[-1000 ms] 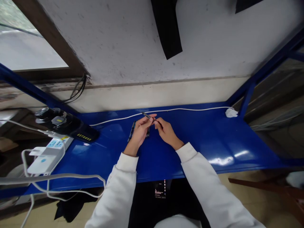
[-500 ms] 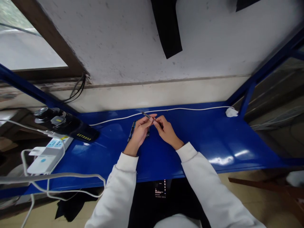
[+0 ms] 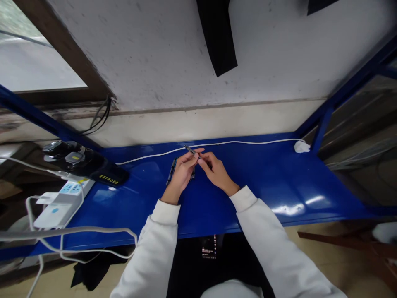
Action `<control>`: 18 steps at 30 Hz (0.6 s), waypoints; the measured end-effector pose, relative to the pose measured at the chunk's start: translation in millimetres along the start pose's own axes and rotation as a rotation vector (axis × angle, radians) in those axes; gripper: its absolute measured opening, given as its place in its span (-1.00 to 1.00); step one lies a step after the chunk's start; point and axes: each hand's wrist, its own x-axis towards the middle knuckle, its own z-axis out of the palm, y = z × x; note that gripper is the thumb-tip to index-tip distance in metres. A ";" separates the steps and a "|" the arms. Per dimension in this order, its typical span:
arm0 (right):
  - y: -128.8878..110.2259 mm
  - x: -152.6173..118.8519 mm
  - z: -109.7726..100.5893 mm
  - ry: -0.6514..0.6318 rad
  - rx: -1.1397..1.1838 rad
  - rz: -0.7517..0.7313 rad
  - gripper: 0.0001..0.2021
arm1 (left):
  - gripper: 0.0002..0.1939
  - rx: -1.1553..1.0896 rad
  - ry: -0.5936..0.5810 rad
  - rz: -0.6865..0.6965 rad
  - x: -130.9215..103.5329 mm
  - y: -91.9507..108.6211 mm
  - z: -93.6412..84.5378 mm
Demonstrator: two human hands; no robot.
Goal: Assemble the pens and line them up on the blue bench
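Note:
My left hand [image 3: 181, 174] pinches a thin dark pen-like tool [image 3: 190, 150] that points up and to the left above the blue shelf [image 3: 266, 182]. The fingertips of my right hand [image 3: 216, 170] meet the tool's near end, close against my left fingers. A dark pen [image 3: 171, 171] lies on the shelf just left of my left hand. A small dark part lies under my hands, mostly hidden.
A white cable [image 3: 248, 143] runs along the back of the shelf to a white plug [image 3: 301, 146] at the right. A black device [image 3: 83, 163] and a white power strip [image 3: 62, 200] sit at the left end. A phone [image 3: 209, 247] glows below the front edge.
My right hand has shifted slightly left toward my left fingers. Otherwise the hands and the tool stay where they were.

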 end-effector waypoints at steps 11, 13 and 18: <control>0.2 -0.1 0.4 0.006 -0.021 -0.024 -0.71 | -0.61 -0.019 0.014 0.005 -0.4 1.5 1.1; 0.7 -0.2 0.0 -0.009 -0.031 -0.033 -0.72 | -0.60 -0.019 0.018 0.007 -0.1 1.1 0.9; -0.1 -0.6 -0.5 -0.046 -0.043 -0.035 -0.67 | -0.59 -0.041 0.016 0.001 0.1 0.9 0.2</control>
